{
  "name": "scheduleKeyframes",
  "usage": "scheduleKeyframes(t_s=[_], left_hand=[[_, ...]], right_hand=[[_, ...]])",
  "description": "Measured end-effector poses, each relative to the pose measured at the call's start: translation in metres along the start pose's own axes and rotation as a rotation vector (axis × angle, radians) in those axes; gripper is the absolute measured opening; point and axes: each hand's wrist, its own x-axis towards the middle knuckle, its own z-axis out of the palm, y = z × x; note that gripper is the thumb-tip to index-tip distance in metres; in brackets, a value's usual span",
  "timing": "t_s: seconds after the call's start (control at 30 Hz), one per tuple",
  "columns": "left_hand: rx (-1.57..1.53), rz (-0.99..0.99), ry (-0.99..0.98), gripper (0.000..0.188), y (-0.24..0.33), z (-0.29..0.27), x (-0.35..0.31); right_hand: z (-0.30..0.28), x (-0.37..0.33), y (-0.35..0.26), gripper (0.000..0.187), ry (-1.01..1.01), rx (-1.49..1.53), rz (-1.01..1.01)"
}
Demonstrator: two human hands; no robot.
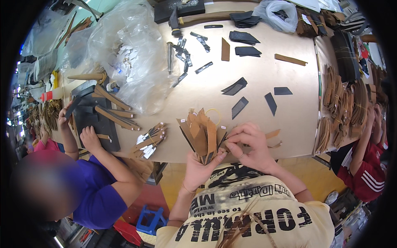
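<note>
Counted from where I stood: one fanned bundle of brown strips [200, 134], held upright above the near edge of the counter [300, 124]. The left hand's [197, 170] fingers were closed around its lower end; the right hand's [250, 142] fingers were bent together at its right side, and whether they pinched a strip I could not tell. Farther back: one hammer [206, 18], three stacks of dark pieces [248, 51], three single dark pieces [271, 103] and two separate brown strips [225, 49]. To the left, one tied bundle with white tags [149, 140]. Held bundle's appearance: tan-brown faces, dark edging, uneven tips spread wide at the top and narrowing toward the grip; two small white labels showed, one on each side.
</note>
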Motion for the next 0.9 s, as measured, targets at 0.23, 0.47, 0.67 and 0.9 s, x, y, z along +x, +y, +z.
scheduleKeyframes(t_s=[0.23,0.47,0.67,0.9], left_hand=[[-0.009,-0.012,0.078,0.007,-0.003,0.005,0.000],[-0.040,0.000,0.096,0.015,-0.001,0.004,0.000],[0.017,0.084,0.082,0.009,0.004,0.012,0.001],[-0.059,-0.098,0.206,0.019,0.003,-0.001,-0.008]], right_hand=[[-0.005,-0.008,-0.011,0.015,0.056,-0.108,-0.112],[-0.009,-0.004,-0.016,0.014,0.039,0.027,0.003],[0.004,-0.002,-0.007,0.006,0.156,0.167,0.226],[-0.037,0.041,0.030,0.016,0.664,0.423,0.480]])
